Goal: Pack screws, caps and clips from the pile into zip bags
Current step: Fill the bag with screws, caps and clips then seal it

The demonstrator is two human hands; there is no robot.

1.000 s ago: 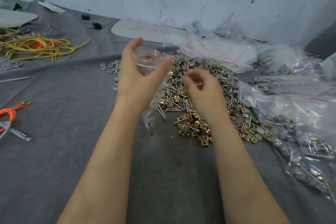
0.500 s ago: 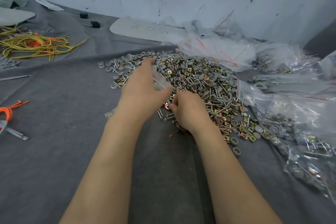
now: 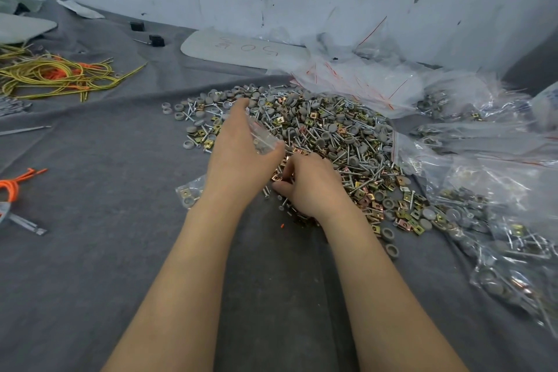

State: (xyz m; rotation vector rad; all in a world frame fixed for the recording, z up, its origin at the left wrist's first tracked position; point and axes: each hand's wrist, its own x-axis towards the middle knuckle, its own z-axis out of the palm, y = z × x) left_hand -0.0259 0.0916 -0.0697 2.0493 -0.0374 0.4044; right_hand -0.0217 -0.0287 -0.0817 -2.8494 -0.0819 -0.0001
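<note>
Clear plastic is what needs managing here: the small clear plastic zip bag (image 3: 190, 192) is held at its mouth by the left hand (image 3: 241, 157), whose grip is closed round the film. Its lower end trails under the wrist onto the grey cloth-covered desk (image 3: 105, 235), with a clip and a cap showing inside. The right hand (image 3: 314, 184) is at the near edge of the loose pile of silver screws, grey round caps and brass-coloured square clips (image 3: 332, 130), with its fingers curled down among the clips. Whether that grip has closed on a piece I cannot tell, since the back of the hand hides the fingertips. To do this pick well, I judge it best to hold the bag's mouth wide and just beside the picking fingers. Take single clips rather than a tangled clutch, and mind that screw points do not snag the film. Filled clear bags (image 3: 498, 235) lie well apart on the right.
</note>
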